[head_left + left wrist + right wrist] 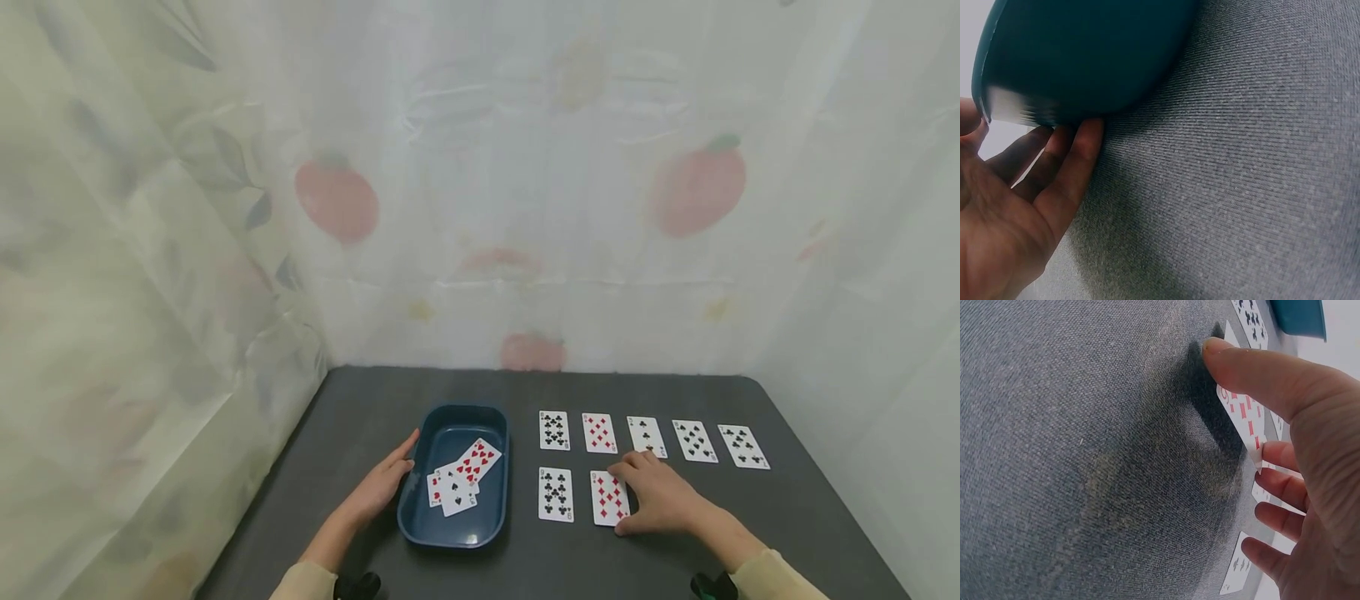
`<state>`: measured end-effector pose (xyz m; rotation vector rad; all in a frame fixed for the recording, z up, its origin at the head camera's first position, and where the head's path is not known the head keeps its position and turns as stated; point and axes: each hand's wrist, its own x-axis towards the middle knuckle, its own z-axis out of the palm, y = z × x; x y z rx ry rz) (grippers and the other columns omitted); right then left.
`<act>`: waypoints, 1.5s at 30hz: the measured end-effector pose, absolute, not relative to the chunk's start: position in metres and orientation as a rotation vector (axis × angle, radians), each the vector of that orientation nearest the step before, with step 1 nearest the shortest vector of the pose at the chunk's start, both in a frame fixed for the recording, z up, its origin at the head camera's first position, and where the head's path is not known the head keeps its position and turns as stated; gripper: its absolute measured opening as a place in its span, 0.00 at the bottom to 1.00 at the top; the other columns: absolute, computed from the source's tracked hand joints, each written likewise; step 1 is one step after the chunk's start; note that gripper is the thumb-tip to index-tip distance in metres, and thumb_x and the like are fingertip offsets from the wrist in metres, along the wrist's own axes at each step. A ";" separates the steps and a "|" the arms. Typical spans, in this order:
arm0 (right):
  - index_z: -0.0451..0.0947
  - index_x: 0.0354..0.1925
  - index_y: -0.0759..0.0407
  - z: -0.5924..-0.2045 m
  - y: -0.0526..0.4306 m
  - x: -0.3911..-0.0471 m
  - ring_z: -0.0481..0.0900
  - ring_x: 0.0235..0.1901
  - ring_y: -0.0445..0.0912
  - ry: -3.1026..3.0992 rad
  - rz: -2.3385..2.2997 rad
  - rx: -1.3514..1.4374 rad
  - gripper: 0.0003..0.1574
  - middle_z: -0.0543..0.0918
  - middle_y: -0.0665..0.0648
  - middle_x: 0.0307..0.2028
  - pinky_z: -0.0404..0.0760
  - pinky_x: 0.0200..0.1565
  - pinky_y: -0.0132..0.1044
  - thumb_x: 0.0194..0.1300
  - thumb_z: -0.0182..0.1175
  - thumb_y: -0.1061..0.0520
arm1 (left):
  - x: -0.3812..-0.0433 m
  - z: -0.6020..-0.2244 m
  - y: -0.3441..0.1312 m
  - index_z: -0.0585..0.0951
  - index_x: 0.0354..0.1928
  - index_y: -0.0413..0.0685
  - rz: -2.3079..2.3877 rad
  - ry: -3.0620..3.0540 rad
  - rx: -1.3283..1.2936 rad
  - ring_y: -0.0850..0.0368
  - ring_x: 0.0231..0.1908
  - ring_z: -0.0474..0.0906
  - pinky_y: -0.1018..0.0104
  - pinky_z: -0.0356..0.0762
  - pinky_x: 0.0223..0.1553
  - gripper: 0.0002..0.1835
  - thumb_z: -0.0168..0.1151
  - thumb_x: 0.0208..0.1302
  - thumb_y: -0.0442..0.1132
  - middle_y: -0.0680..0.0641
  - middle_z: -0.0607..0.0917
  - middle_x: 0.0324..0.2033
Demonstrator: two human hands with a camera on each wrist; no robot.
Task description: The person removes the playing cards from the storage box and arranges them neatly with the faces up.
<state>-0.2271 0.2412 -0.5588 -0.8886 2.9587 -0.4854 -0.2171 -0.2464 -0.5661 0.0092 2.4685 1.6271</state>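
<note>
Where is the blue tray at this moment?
In the head view, the blue tray sits left of the rows of playing cards, touching the left hand.

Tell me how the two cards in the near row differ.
The black-suit card bears black pips; the diamond card bears red ones. The black-suit card lies nearer the blue tray than the diamond card does. No hand touches the black-suit card; the right hand holds the diamond card by its edges. Both are white, face up and similar in size.
</note>
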 end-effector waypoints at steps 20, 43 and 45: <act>0.79 0.62 0.57 -0.557 0.240 -0.228 0.72 0.55 0.54 2.957 -0.444 -0.837 0.56 0.76 0.55 0.55 0.73 0.57 0.60 0.41 0.79 0.29 | -0.215 -0.565 -0.247 0.57 0.81 0.65 1.635 2.459 0.000 0.34 0.75 0.53 0.29 0.70 0.58 0.31 0.45 0.81 0.44 0.43 0.53 0.80; 0.72 0.71 0.56 -0.517 0.110 -0.246 0.69 0.66 0.57 3.001 -0.526 -1.161 0.50 0.75 0.58 0.65 0.69 0.64 0.58 0.60 0.69 0.30 | -0.215 -0.566 -0.253 0.54 0.82 0.60 1.595 2.508 0.050 0.42 0.78 0.44 0.36 0.43 0.73 0.31 0.42 0.81 0.41 0.47 0.52 0.80; 0.73 0.71 0.57 -0.516 0.093 -0.246 0.69 0.66 0.57 2.991 -0.508 -1.195 0.50 0.75 0.58 0.65 0.69 0.64 0.58 0.61 0.68 0.30 | -0.213 -0.566 -0.252 0.54 0.82 0.60 1.596 2.504 0.039 0.42 0.78 0.45 0.35 0.45 0.73 0.31 0.43 0.81 0.42 0.47 0.52 0.80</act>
